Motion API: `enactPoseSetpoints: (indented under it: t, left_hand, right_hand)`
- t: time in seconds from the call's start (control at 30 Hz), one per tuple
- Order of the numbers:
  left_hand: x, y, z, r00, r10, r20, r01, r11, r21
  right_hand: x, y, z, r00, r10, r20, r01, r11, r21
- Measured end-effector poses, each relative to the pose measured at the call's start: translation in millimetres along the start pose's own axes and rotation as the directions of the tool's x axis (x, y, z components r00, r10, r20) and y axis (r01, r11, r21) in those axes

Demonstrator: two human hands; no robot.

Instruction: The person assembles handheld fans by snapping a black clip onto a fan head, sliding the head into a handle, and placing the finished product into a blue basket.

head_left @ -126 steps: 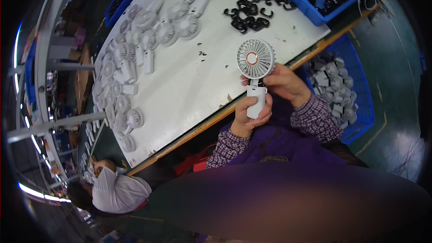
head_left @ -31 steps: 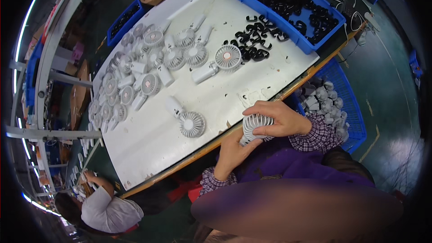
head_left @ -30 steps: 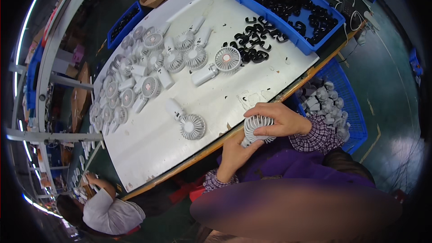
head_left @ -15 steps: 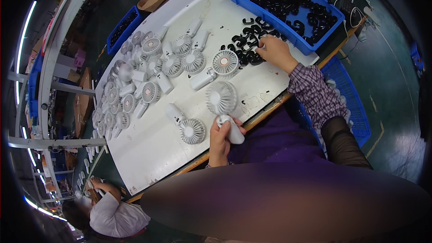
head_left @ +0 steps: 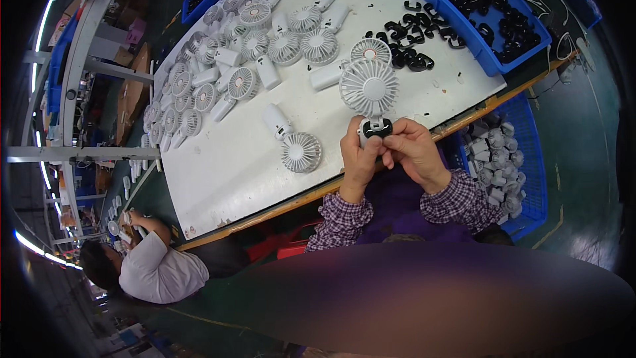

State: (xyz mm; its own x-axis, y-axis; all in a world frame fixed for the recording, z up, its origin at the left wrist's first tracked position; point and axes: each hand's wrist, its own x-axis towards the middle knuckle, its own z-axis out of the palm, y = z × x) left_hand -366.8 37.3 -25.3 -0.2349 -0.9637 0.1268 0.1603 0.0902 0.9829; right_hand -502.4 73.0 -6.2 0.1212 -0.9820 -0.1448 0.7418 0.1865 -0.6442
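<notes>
My left hand (head_left: 358, 162) is closed round the handle of a white handheld fan (head_left: 370, 87), its round grille pointing away from me over the table edge. Against the fan's neck sits a black C-shaped plastic clip (head_left: 378, 128). My right hand (head_left: 417, 152) pinches that clip, with thumb and fingertips pressing at its lower right side. Both thumbs nearly meet there. Just beyond the held fan lies another white fan (head_left: 326, 78), partly hidden behind the grille. A pile of loose black clips (head_left: 417, 61) is on the tabletop past it.
A blue bin (head_left: 493, 63) of black clips stands at the table's far right. Many white fans (head_left: 242, 83) cover the left of the white table (head_left: 245, 185); one fan (head_left: 301, 152) lies apart. Below right, a blue basket (head_left: 538, 185) holds fans. A co-worker (head_left: 159, 258) sits at lower left.
My right hand has come back from the clip pile with a black clip and now presses it at the fan's neck. My head view has shifted, and the left hand still holds the fan.
</notes>
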Motion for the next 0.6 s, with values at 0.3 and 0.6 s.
enactPoseSetpoints:
  t: [0.3,0.6]
  left_hand:
    - [-13.2,3.7,-1.0,0.997,0.034,-0.068,-0.016,0.969,0.245]
    - [-17.5,-8.9,42.4,0.595,-0.050,0.803,0.797,0.168,-0.580]
  right_hand:
    - [-18.7,-13.2,-16.1,0.999,-0.024,-0.041,0.005,0.907,-0.422]
    - [22.9,-52.0,-20.1,0.971,-0.075,0.229,0.099,0.991,-0.094]
